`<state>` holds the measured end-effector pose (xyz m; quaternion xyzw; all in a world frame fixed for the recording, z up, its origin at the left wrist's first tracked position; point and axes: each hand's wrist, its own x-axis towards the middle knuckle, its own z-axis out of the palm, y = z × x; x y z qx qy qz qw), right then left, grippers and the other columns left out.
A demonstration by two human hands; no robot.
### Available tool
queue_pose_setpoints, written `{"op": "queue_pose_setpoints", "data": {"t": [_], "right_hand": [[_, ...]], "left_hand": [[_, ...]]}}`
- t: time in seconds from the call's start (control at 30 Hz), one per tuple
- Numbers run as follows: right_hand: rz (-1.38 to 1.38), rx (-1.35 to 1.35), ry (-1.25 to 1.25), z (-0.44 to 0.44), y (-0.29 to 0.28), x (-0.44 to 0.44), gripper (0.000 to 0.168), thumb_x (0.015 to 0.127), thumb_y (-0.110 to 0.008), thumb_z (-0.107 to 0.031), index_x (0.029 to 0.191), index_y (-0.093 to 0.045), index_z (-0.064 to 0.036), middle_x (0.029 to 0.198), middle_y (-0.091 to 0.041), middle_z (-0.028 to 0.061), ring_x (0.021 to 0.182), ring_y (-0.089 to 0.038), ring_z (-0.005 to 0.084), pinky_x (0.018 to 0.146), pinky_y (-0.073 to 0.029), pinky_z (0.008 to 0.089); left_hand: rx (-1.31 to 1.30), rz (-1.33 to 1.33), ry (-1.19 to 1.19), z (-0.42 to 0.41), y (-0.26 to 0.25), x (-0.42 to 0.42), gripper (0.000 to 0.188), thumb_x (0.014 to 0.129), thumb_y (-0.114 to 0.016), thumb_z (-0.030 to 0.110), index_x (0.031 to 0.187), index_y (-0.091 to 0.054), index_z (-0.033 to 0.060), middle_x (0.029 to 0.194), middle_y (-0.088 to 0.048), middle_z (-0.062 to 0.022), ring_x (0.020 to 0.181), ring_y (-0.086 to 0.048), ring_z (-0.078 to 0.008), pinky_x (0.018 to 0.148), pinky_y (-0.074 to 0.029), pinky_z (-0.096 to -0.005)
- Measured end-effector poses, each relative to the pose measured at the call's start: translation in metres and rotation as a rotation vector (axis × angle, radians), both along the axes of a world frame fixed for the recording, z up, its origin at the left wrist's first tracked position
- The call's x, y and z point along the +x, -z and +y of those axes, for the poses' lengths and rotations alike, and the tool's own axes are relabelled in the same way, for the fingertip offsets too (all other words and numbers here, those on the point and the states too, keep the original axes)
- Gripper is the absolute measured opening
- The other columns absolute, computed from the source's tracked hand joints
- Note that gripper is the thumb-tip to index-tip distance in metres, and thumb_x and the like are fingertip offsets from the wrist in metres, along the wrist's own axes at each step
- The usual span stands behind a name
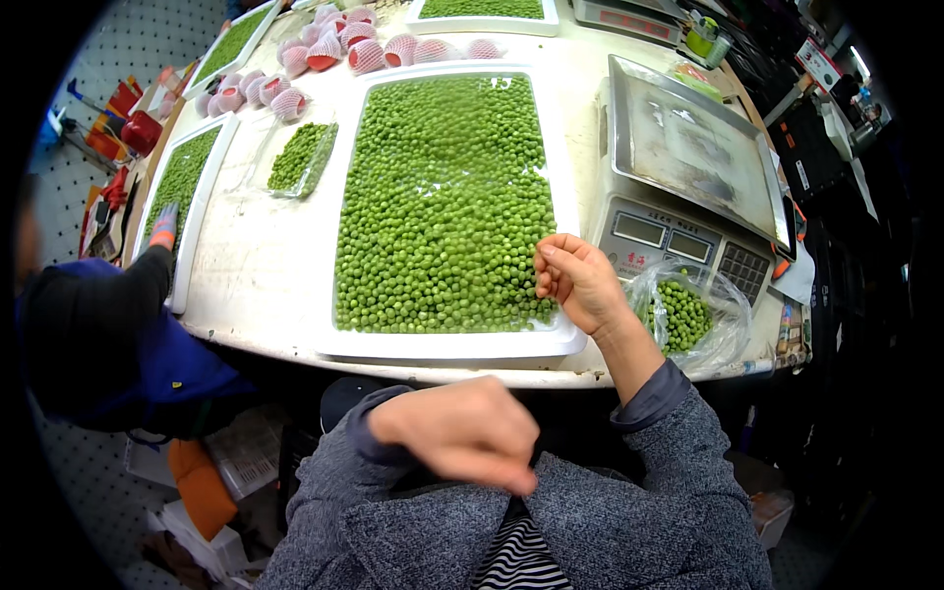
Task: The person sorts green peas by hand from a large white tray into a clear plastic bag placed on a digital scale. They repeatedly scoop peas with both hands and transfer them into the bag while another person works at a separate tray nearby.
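Note:
A white tray full of green peas lies before me, with shiny glints as of clear film over the peas. Above its right edge, my right hand has its fingers curled and its thumb near the index finger. I see nothing between them. My left hand hangs blurred in front of my chest, apart from the table. Its fingers are bent down and its palm side is hidden. Right of my right hand, a clear plastic bag holds loose peas.
An electronic scale stands at the right behind the bag. A clear box of peas and net-wrapped fruit lie at the left and back. At far left, a co-worker's gloved hand reaches over another pea tray.

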<state>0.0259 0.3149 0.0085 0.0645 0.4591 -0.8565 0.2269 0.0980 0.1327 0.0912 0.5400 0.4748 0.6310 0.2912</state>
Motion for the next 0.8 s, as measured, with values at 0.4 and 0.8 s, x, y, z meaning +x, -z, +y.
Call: {"op": "queue_pose_setpoints", "data": {"t": [0.4, 0.8], "right_hand": [[0.026, 0.081, 0.170, 0.007, 0.000, -0.006, 0.012, 0.085, -0.050, -0.016, 0.087, -0.053, -0.004, 0.071, -0.055, 0.0015, 0.056, -0.051, 0.0077, 0.052, -0.044, 0.0220], [0.507, 0.426, 0.111, -0.039, -0.064, -0.052, 0.014, 0.081, -0.053, -0.010, 0.090, -0.053, 0.001, 0.074, -0.055, 0.0047, 0.064, -0.052, 0.0108, 0.058, -0.043, 0.0228]], "left_hand": [[0.896, -0.357, 0.381, 0.004, -0.091, 0.048, 0.031, 0.085, -0.051, 0.032, 0.064, -0.053, 0.0091, 0.064, -0.049, -0.0023, 0.047, -0.044, -0.0167, 0.042, -0.032, -0.0279], [0.838, -0.085, 0.337, -0.025, -0.072, 0.017, 0.041, 0.084, -0.048, 0.040, 0.060, -0.050, 0.0078, 0.058, -0.043, -0.0029, 0.048, -0.044, -0.0182, 0.040, -0.032, -0.0298]]}}
